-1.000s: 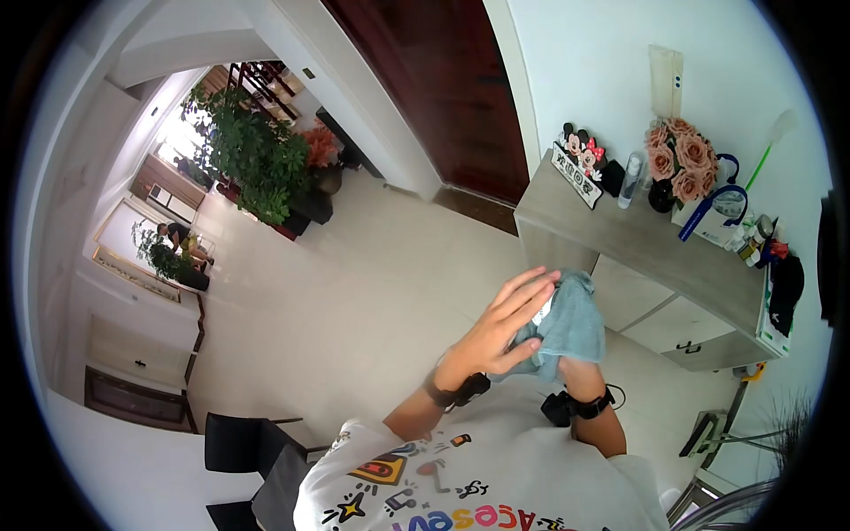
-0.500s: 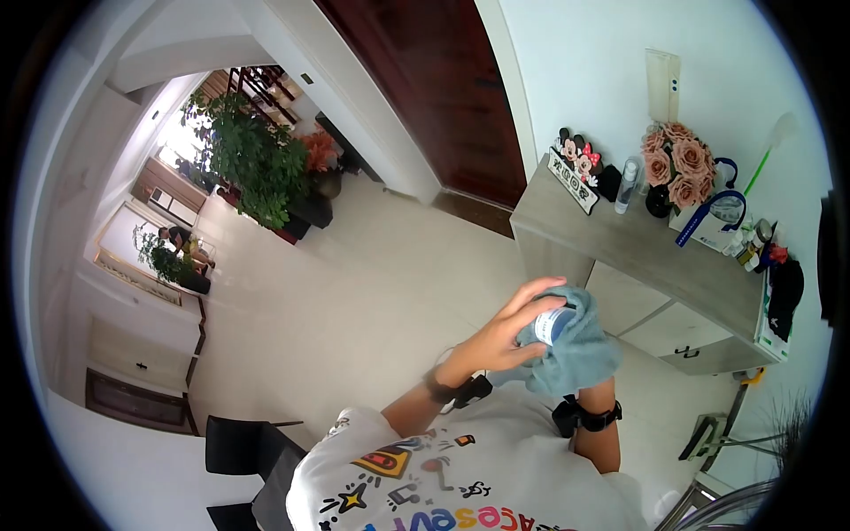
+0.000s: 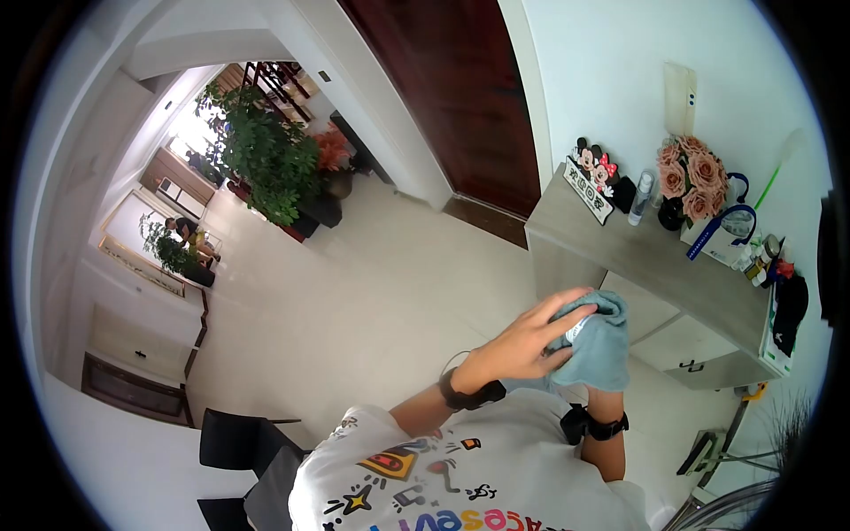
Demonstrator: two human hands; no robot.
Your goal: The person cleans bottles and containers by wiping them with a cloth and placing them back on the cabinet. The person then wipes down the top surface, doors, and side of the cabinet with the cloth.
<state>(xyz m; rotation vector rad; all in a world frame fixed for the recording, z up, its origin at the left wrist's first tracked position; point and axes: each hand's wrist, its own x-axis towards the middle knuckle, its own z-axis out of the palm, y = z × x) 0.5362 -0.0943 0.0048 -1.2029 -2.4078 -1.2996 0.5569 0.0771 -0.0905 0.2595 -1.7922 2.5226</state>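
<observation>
Hands, two: left hand (image 3: 527, 343) half-curled on one white-labelled item (image 3: 577, 330) in one cloth (image 3: 604, 354); right hand (image 3: 606, 399) mostly under the cloth, finger state cannot be told. Both held before one cabinet (image 3: 611, 243). Cloth judged light, limp; item probably stiff, perhaps slick: grip sides through cloth. Atop: one sign (image 3: 588, 196), one bottle (image 3: 641, 197), one bouquet (image 3: 691, 177).

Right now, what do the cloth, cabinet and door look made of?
Cloth: soft textile, perhaps microfibre or terry; matte, with loose folds.
Cabinet: probably wood-grain laminate board, low sheen; streaky grey top, flat fronts.
Door: wood or wood-look metal, can't tell which; faint gloss on dark reddish-brown panels.
</observation>
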